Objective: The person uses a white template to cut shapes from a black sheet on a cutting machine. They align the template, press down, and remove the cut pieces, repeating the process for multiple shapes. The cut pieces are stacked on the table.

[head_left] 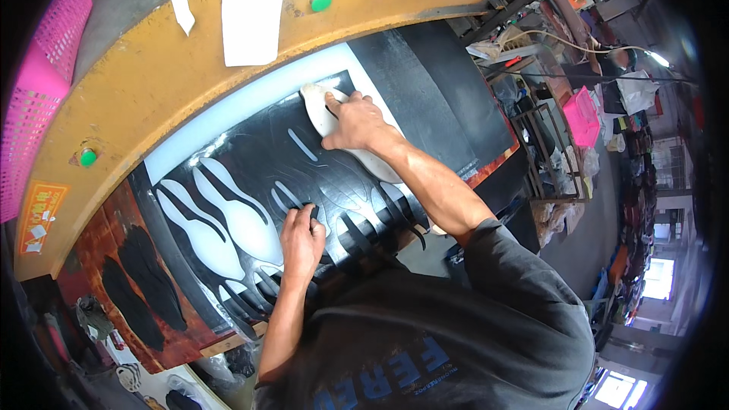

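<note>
My right hand (357,123) grips a white sole-shaped plate, likely a cutting die (315,106), at the far right of a shiny black sheet (250,148). My left hand (304,241) is closed near the sheet's near edge, with a small black strip (314,213) at its fingertips. On the left of the sheet are long sole-shaped openings (250,231), through which a white board (178,153) shows. Narrow slits lie nearer the middle. Along the near edge, thin black strips (357,237) hang loose.
A yellow machine beam (152,57) with green buttons (320,2) arches across the far side. Black cut pieces (140,281) lie on the reddish tabletop (91,258) at left. Pink baskets (581,118) and a metal rack (543,148) stand beyond on the right.
</note>
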Motion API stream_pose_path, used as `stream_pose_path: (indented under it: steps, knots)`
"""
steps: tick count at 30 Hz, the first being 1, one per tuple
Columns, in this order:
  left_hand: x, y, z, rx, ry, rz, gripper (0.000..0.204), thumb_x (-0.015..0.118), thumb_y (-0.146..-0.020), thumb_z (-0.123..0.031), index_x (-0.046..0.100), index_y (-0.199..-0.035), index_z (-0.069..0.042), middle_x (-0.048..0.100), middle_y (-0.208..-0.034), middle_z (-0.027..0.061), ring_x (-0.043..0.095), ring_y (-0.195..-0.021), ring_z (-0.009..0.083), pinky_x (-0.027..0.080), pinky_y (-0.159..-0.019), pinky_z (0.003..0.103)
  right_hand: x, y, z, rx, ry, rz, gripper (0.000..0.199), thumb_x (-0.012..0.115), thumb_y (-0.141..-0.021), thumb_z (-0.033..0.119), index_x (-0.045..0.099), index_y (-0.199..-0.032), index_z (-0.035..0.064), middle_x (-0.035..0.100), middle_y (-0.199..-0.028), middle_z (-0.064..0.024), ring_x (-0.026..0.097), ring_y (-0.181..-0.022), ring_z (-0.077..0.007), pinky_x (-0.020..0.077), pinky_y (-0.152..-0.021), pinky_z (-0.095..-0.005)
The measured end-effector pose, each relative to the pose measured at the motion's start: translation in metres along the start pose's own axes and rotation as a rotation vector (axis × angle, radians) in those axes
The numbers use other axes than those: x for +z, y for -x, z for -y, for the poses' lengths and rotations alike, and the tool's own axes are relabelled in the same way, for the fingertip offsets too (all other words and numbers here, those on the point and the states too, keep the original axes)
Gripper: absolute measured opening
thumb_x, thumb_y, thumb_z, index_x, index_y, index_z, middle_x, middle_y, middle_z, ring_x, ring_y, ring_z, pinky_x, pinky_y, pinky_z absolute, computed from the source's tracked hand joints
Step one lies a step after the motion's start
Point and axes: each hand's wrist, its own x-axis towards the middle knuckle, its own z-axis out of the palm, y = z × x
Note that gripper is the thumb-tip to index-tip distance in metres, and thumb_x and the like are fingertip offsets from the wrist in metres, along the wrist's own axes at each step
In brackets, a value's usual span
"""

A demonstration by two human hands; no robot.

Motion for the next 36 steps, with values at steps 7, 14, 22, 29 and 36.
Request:
stream_pose_path:
  steps: [7, 14, 22, 29, 36]
  knots:
    - [0.000, -0.003, -0.005, 0.050, 0.012, -0.080, 0.033, 0.063, -0.088, 0.000, 0.075, -0.118, 0.005, 0.069, -0.104, 0.0217, 0.069, -0.094, 0.0421, 0.057, -0.086, 0.047, 0.014, -0.011, -0.007, 0.024, 0.043, 0.013, 0.109, 0.089, -0.071, 0.049, 0.048, -0.163, 0.0103, 0.060, -0.138, -0.0317, 0.061, -0.122, -0.0475, 0.0564, -0.103, -0.0460]
    - [0.003, -0.002, -0.004, 0.051, 0.032, -0.092, 0.034, 0.063, -0.087, 0.000, 0.075, -0.118, 0.005, 0.069, -0.102, 0.0215, 0.069, -0.094, 0.0418, 0.057, -0.086, 0.048, 0.015, -0.006, -0.007, 0.079, 0.083, 0.028, 0.110, 0.090, -0.072, 0.052, 0.046, -0.165, 0.0137, 0.059, -0.141, -0.0292, 0.060, -0.124, -0.0460, 0.0557, -0.105, -0.0464]
    - [0.009, -0.002, -0.002, -0.015, 0.088, -0.138, 0.018, 0.059, -0.088, -0.001, 0.070, -0.102, 0.001, 0.067, -0.099, 0.0202, 0.067, -0.093, 0.0419, 0.055, -0.084, 0.049, 0.011, 0.013, -0.048, -0.049, -0.248, -0.051, 0.098, 0.086, -0.081, 0.051, 0.050, -0.161, 0.0073, 0.063, -0.137, -0.0312, 0.064, -0.125, -0.0453, 0.0538, -0.106, -0.0466]
    - [0.005, -0.001, 0.005, -0.362, 0.433, -0.009, 0.017, 0.047, -0.096, -0.002, 0.062, -0.105, 0.002, 0.071, -0.086, 0.0136, 0.068, -0.081, 0.0242, 0.055, -0.079, 0.038, 0.045, 0.100, -0.131, 0.131, -0.555, -0.246, 0.063, 0.079, -0.089, 0.040, 0.072, -0.136, -0.0017, 0.072, -0.122, -0.0271, 0.073, -0.110, -0.0372, 0.0574, -0.096, -0.0439]
    - [0.021, -0.004, 0.015, -0.011, -0.031, -0.150, 0.023, 0.055, -0.097, -0.007, 0.069, -0.115, -0.003, 0.076, -0.092, 0.0172, 0.073, -0.082, 0.0354, 0.057, -0.077, 0.046, 0.075, 0.158, -0.160, 0.288, -0.818, -0.322, 0.049, 0.077, -0.089, 0.032, 0.075, -0.124, -0.0026, 0.073, -0.119, -0.0228, 0.075, -0.106, -0.0313, 0.0573, -0.093, -0.0422]
